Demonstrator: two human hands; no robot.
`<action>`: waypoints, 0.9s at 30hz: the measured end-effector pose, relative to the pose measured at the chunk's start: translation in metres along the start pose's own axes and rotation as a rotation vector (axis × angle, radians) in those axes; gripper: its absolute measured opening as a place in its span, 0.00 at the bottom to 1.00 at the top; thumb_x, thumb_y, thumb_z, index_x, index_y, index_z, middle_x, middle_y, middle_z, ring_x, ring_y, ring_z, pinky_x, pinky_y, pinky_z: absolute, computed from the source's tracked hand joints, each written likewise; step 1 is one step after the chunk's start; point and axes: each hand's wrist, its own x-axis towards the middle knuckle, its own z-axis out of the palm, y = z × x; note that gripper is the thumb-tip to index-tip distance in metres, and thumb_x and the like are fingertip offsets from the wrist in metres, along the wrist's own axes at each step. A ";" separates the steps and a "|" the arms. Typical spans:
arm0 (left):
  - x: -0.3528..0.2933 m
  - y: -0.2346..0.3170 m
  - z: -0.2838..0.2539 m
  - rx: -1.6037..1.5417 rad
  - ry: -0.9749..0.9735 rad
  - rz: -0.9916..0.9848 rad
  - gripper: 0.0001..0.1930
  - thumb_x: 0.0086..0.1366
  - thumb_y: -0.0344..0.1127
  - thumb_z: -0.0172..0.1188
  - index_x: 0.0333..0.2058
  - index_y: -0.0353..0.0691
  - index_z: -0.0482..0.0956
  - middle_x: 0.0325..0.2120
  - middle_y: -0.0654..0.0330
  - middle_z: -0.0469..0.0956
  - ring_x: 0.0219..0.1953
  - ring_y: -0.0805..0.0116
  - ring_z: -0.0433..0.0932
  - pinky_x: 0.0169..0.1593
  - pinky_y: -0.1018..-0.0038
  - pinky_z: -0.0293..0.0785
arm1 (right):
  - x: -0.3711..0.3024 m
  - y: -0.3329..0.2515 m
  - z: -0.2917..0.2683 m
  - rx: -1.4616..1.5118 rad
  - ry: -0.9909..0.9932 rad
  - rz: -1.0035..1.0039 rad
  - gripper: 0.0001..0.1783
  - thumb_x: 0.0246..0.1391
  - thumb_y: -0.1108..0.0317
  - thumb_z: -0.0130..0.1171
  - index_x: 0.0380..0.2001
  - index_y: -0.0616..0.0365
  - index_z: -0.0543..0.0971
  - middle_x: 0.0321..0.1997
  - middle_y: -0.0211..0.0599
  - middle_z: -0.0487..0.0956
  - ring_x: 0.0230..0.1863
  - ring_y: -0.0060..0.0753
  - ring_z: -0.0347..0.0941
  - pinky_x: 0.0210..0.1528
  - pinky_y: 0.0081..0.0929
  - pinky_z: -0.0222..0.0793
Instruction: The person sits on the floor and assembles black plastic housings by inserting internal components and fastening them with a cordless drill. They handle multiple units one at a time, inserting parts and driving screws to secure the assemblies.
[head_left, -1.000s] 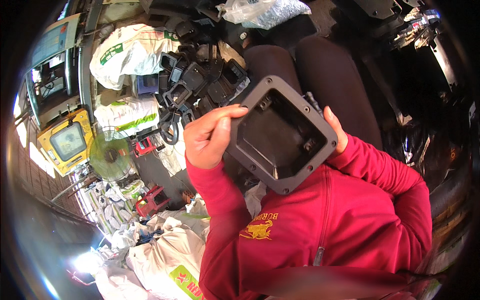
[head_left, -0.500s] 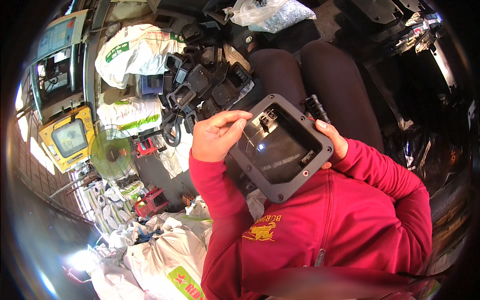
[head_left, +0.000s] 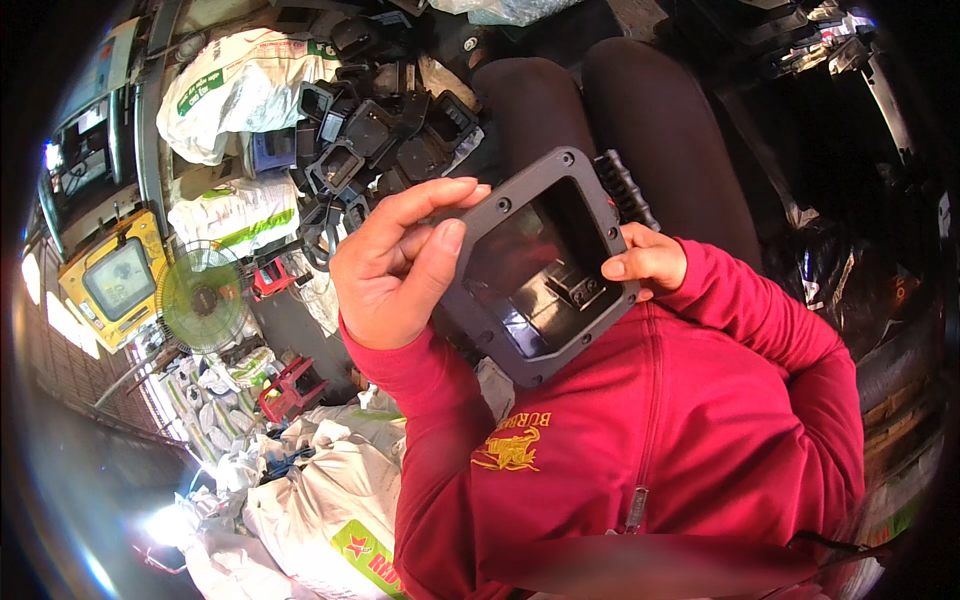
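A black square plastic housing [head_left: 592,190] is tilted in front of my chest, with screw holes along its rim and a deep, shiny recess. My right hand [head_left: 650,262] grips its right edge, thumb on the front of the rim and other fingers mostly hidden. At the left edge is my left hand [head_left: 395,265], its fingers curved and its thumb and fingertips against the rim. A black ribbed piece [head_left: 628,190] shows beside the upper right edge; whether it is joined to the housing I cannot tell.
Beyond my left hand lies a pile of similar black housings [head_left: 375,130]. White sacks [head_left: 240,90] stand behind it, with another large sack [head_left: 320,490] at lower left. A green fan [head_left: 203,300], a yellow-framed screen [head_left: 118,278] and a red stool [head_left: 290,388] are at left.
The housing has turned and shifted slightly up and left. My left thumb has spread from the index finger, and my right thumb has come onto the front of the rim.
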 end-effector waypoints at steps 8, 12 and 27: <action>0.015 -0.005 0.012 0.004 -0.014 0.061 0.17 0.63 0.21 0.58 0.51 0.26 0.74 0.42 0.50 0.81 0.36 0.80 0.78 0.38 0.87 0.70 | 0.005 0.002 -0.004 0.191 -0.016 -0.016 0.24 0.51 0.69 0.53 0.54 0.58 0.71 0.35 0.31 0.79 0.15 0.10 0.59 0.14 0.12 0.50; 0.019 -0.008 0.013 0.114 0.026 0.079 0.17 0.62 0.22 0.60 0.50 0.28 0.76 0.33 0.59 0.81 0.28 0.86 0.72 0.31 0.90 0.64 | 0.004 0.003 -0.005 0.256 0.031 0.004 0.24 0.51 0.69 0.52 0.54 0.59 0.71 0.37 0.35 0.80 0.15 0.11 0.61 0.13 0.11 0.51; 0.023 -0.015 0.018 0.162 0.052 0.141 0.25 0.55 0.23 0.65 0.54 0.31 0.74 0.41 0.59 0.81 0.31 0.84 0.74 0.33 0.88 0.67 | 0.008 0.006 -0.006 0.268 0.034 -0.121 0.24 0.47 0.78 0.48 0.51 0.60 0.72 0.31 0.33 0.78 0.15 0.11 0.59 0.15 0.11 0.52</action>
